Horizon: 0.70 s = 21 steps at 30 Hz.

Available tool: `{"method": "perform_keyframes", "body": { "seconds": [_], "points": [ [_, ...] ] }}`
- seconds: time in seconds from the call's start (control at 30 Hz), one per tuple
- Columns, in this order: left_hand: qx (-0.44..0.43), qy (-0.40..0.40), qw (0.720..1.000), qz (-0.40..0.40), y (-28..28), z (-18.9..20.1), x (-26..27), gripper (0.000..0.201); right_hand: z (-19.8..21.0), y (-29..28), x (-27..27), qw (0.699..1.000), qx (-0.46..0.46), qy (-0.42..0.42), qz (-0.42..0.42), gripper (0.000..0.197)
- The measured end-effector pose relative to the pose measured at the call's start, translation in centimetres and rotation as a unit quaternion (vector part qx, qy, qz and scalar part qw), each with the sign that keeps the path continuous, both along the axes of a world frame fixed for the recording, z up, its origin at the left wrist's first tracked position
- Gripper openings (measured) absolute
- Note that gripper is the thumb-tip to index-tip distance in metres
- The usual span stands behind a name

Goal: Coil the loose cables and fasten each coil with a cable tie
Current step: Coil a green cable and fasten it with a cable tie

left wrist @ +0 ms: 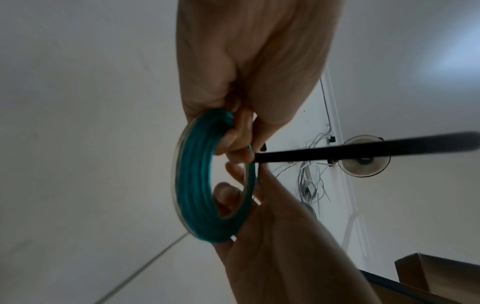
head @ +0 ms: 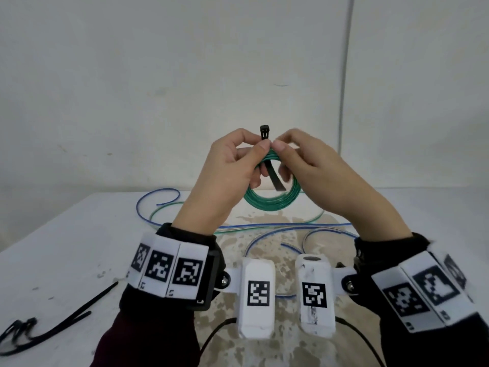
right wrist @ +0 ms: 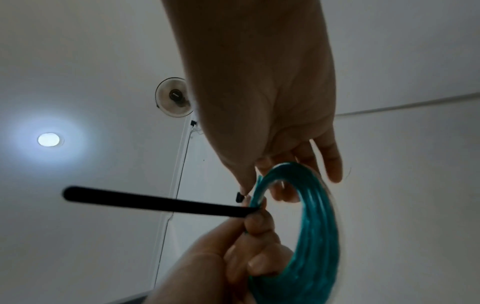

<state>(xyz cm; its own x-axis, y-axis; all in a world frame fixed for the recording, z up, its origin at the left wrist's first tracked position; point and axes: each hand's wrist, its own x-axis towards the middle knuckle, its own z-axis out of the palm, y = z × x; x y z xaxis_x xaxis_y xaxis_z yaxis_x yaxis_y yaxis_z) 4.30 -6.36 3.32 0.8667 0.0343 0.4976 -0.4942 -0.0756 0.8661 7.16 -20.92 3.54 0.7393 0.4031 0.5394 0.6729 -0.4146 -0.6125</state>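
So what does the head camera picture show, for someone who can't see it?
Two hands, left hand and right hand, hold up a green cable coil with a black cable tie threaded through it. Loose blue and green cables lie on the white table below.

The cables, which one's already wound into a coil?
The green cable, held up between the left hand and right hand. The blue cable lies loose on the table.

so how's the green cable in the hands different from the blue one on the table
The green cable is wound into a tight round coil; the blue cable sprawls in loose open curves. The green cable is held up off the table by the left hand and right hand; the blue one lies untouched on the table. A black cable tie crosses the green coil; the blue has none. Both are thin.
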Motion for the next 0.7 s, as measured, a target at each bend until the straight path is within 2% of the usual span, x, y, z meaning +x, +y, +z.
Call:
{"method": "perform_keyframes", "body": {
  "seconds": [0.03, 0.1, 0.17, 0.23, 0.3, 0.33, 0.4, 0.57, 0.7],
  "points": [
    [-0.001, -0.008, 1.000, 0.010, 0.0, 0.0, 0.1, 0.011, 0.1, -0.3, -0.1, 1.000, 0.000, -0.003, 0.004, 0.016],
    [-0.008, -0.013, 0.999, 0.028, 0.2, -0.1, 0.3, 0.011, 0.4, -1.2, -0.3, 0.998, -0.021, -0.061, 0.014, 0.034],
    [-0.019, -0.012, 0.999, 0.037, 0.4, -0.2, 0.4, 0.010, 1.0, -1.8, -1.0, 0.994, -0.034, -0.092, 0.049, 0.040],
    [-0.027, -0.011, 0.999, 0.041, 0.5, -0.3, 0.5, 0.010, 1.3, -1.8, -1.3, 0.994, -0.024, -0.066, 0.087, 0.027],
    [-0.030, -0.010, 0.999, 0.036, 0.5, -0.4, 0.5, 0.007, 1.3, -1.3, -1.3, 0.994, 0.024, -0.047, 0.097, 0.007],
    [-0.030, -0.010, 0.999, 0.033, 0.5, -0.4, 0.5, 0.006, 1.3, -1.1, -1.2, 0.994, 0.047, -0.051, 0.088, 0.003],
    [-0.026, -0.014, 0.999, 0.031, 0.6, -0.4, 0.5, 0.004, 1.1, -0.7, -1.0, 0.993, 0.072, -0.059, 0.068, 0.013],
    [-0.003, -0.047, 0.996, 0.076, 0.8, -0.4, 0.8, 0.017, 0.6, 0.5, -1.2, 0.986, 0.146, 0.009, 0.081, 0.032],
    [0.012, -0.055, 0.994, 0.098, 1.0, -0.6, 0.8, 0.017, 0.5, 0.8, -1.0, 0.981, 0.147, 0.100, 0.079, 0.033]
  ]
}}
